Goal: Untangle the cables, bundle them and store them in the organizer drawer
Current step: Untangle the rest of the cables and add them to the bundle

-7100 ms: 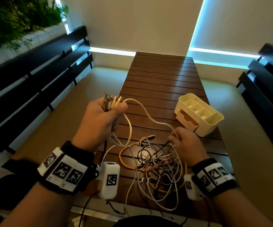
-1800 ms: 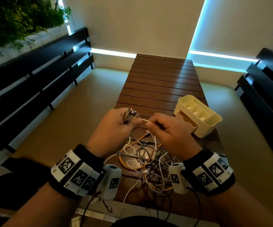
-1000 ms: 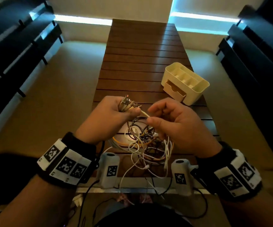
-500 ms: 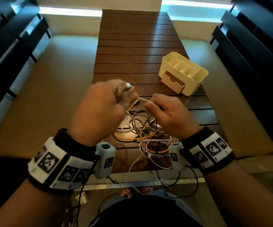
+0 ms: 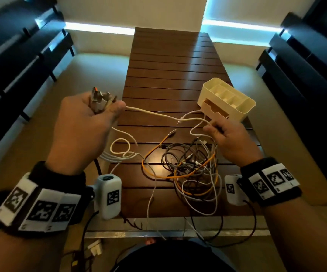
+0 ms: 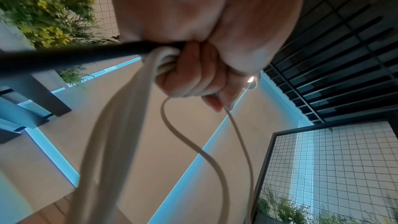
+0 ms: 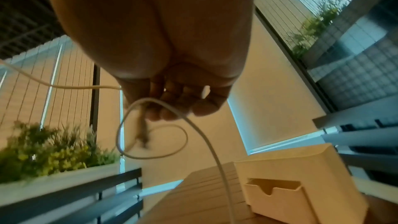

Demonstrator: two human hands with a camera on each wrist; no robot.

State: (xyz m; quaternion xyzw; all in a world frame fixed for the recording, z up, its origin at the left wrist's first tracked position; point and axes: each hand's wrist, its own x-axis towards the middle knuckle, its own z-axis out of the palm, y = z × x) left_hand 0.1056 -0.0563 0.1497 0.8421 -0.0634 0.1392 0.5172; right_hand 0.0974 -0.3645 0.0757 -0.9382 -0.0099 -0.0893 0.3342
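**Hands pulled apart, one white cable strung out; most of the tangle still to sort**

Half a second back the two hands were nearly touching above the heap; now they are well apart and a white cable [image 5: 154, 113] runs between them. The left hand [image 5: 84, 126] is fisted round a bunch of connector ends [image 5: 99, 99], raised left of the organizer [image 5: 245, 107], with white strands trailing from under the fist; the left wrist view also shows a black cable across the fist. The right hand [image 5: 231, 140] sits just in front of the organizer, fingers curled, pinching a white cable loop [image 7: 150, 125] near its plug.

The tangled pile [image 5: 190, 169] of grey, white and orange cables lies on the slatted table [image 5: 170, 65] in front of the organizer, below the right hand. An orange cable [image 5: 158, 148] pokes out of it toward the left.

Progress, my read: early-to-mid untangling. Several ends gathered in the left fist, one cable being drawn free. Nothing coiled or tied. The organizer drawer [image 5: 214, 109] looks slightly open; can't tell if anything is in it. Left: free the remaining cables, bundle them, stow.
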